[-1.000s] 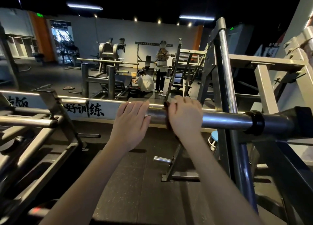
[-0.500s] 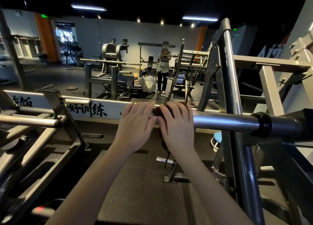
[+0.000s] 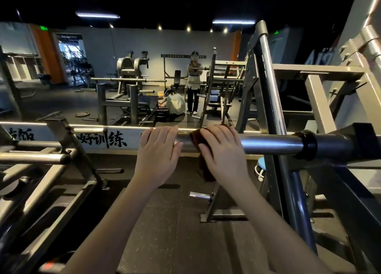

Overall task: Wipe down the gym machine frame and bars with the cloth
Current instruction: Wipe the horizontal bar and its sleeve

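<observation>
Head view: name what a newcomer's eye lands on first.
Two bare hands sit centre on a shiny steel bar: the left hand rests on it, the right hand holds a brown cloth over it. Behind, mid-room, a standing person is beside a crouching person.

I see the cloth [image 3: 195, 138], dark brown and crumpled, draped over the horizontal bar [image 3: 268, 144] about mid-length. One end hangs loose below it, and my right hand [image 3: 222, 152] holds it against the steel. The bar is polished chrome and level, running right into a black collar [image 3: 307, 144] on the grey machine frame [image 3: 292, 191], whose slanted upright crosses behind it.
</observation>
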A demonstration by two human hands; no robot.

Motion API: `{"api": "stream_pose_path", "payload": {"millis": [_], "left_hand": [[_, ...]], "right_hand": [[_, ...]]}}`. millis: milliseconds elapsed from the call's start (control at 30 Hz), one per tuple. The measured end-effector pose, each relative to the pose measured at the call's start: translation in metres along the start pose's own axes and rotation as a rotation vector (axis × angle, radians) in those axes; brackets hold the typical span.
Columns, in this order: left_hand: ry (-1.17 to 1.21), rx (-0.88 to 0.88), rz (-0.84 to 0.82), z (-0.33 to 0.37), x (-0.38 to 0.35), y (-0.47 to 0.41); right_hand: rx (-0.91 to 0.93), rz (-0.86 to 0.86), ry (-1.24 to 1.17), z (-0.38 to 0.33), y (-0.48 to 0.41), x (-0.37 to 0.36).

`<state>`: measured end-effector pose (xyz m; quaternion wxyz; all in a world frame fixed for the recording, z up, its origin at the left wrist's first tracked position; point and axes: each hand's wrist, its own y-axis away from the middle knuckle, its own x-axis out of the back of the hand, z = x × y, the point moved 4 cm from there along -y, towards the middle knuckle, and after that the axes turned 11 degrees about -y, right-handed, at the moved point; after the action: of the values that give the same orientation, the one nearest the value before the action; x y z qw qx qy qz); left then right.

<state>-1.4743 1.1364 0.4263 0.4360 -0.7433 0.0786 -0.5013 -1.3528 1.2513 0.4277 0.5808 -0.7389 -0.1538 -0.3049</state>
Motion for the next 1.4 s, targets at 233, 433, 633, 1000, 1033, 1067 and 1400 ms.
{"api": "stream_pose_path", "payload": {"millis": [233,433,633,1000,1033,1067,1400], "left_hand": [[-0.048,0.015,-0.002,0.003,0.000,0.001],[-0.042,0.008,0.005,0.004,-0.001,0.001],[-0.048,0.017,0.029,0.004,0.000,0.001],[-0.041,0.018,0.021,0.003,-0.003,0.002],[-0.047,0.022,0.022,0.003,-0.003,0.002],[-0.056,0.024,0.022,0.003,-0.003,0.002],[-0.068,0.027,0.008,0.004,-0.002,0.002]], "right_hand": [[-0.433,0.311,-0.011,0.042,0.016,0.017],[-0.059,0.023,0.044,0.041,0.014,0.022],[-0.506,0.322,0.043,0.090,0.032,0.048],[-0.509,0.255,0.051,0.101,0.029,0.061],[-0.548,0.277,0.042,0.088,0.026,0.051],[-0.516,0.254,0.022,0.072,0.022,0.040],[-0.432,0.150,0.064,0.082,0.026,0.047]]}}
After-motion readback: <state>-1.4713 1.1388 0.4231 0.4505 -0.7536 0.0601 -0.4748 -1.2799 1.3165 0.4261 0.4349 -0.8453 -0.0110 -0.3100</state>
